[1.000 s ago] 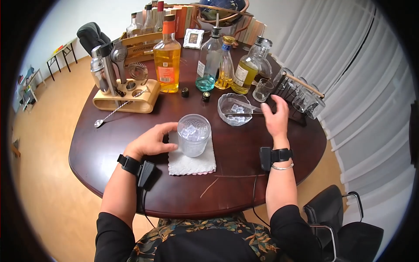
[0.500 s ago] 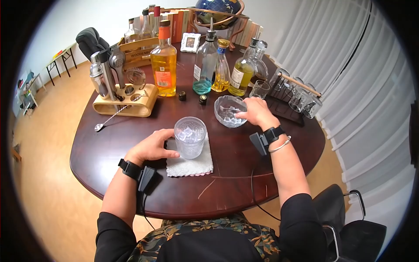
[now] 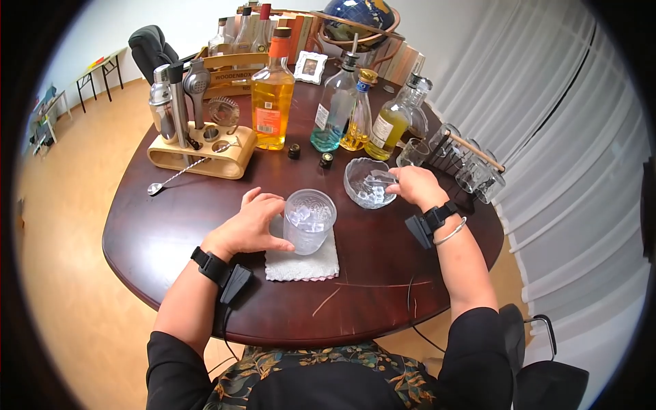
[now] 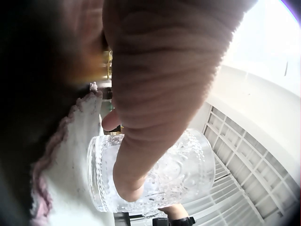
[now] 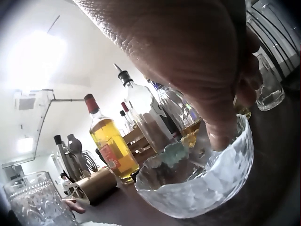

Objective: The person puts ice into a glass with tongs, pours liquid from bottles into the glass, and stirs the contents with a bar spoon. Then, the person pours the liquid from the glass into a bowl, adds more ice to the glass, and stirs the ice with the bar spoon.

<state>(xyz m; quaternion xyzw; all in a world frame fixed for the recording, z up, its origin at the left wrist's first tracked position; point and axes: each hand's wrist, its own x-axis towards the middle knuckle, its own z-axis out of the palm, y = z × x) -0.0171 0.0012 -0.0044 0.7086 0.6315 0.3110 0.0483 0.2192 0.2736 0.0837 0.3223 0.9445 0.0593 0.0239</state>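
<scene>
A clear embossed glass [image 3: 310, 222] with ice cubes in it stands on a folded white cloth [image 3: 301, 268]. My left hand [image 3: 249, 224] holds the glass from its left side, with the thumb along the near wall and the fingers on the far side. In the left wrist view the thumb crosses the glass [image 4: 183, 169]. To the right is a clear glass bowl [image 3: 359, 195] of ice cubes. My right hand [image 3: 418, 186] reaches over its right rim and pinches tongs [image 3: 380, 178] that dip into the ice. In the right wrist view the thumb hides most of the tongs above the bowl [image 5: 202, 193].
Behind stand an orange-labelled bottle [image 3: 272, 102], a bottle with blue-green liquid [image 3: 331, 123] and other bottles. Two dark stoppers [image 3: 326, 160] lie before them. A wooden bar-tool stand [image 3: 201, 160] with a twisted spoon [image 3: 179, 176] is left; a glass rack [image 3: 468, 154] is right.
My right hand has moved left from the tongs' outer end to over the bowl's rim and taken hold of the tongs. My left hand stays at the glass; the head view has shifted slightly.
</scene>
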